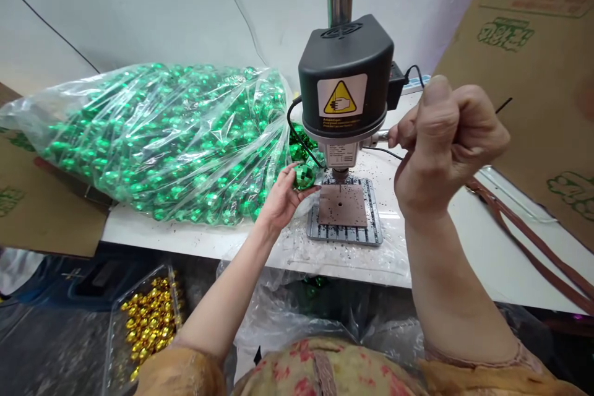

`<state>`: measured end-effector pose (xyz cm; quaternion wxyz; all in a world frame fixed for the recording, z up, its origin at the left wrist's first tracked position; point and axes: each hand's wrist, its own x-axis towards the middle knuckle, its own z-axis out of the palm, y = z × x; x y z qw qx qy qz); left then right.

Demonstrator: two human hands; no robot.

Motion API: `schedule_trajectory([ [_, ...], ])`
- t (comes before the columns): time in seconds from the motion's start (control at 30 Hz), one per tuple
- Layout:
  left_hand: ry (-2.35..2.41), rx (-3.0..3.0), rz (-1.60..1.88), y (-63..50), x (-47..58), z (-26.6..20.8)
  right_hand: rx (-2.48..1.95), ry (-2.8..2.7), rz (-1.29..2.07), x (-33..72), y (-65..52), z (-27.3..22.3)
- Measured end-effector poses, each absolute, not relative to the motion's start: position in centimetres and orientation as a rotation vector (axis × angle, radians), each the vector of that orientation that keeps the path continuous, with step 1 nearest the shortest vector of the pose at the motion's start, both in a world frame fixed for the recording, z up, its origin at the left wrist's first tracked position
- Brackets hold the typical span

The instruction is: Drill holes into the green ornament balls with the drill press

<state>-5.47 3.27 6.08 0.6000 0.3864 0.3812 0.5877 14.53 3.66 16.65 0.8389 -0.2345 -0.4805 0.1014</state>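
Note:
Between the fingers and thumb of my left hand (282,199) is a shiny green faceted ball (304,177), held just left of the drill press base. My right hand (448,142) is closed round the lever (383,135) on the side of the bench drill press (346,74); the fingers hide most of the lever. Under the chuck (341,174), a brown square board (342,210) with a small dark hole lies on the slotted metal base (344,236). Dark bits are scattered over board and base. More green balls show at the mouth of the clear plastic bag (185,148), beside my left hand.
Cardboard boxes stand at the left (55,210) and right (524,74). A brown strap (515,235) lies on the white table (167,229). Below the table edge are a clear tray (111,346) of small gold balls (151,322) and clear plastic sheeting (269,303).

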Motion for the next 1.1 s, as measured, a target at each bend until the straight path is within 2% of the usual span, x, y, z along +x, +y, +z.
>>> schedule_trajectory([
  [0.2,1.086,0.961,1.441,2.7,-3.2,3.2,-0.534,-1.041,0.221,14.7,3.6,16.5],
  [0.47,1.024,1.131,1.391,4.4,-1.6,0.6,-0.55,-1.06,0.191,14.7,3.8,16.3],
  [1.1,0.913,1.314,1.298,4.6,-1.4,-1.7,-0.535,-1.053,0.155,14.5,3.7,16.2],
])
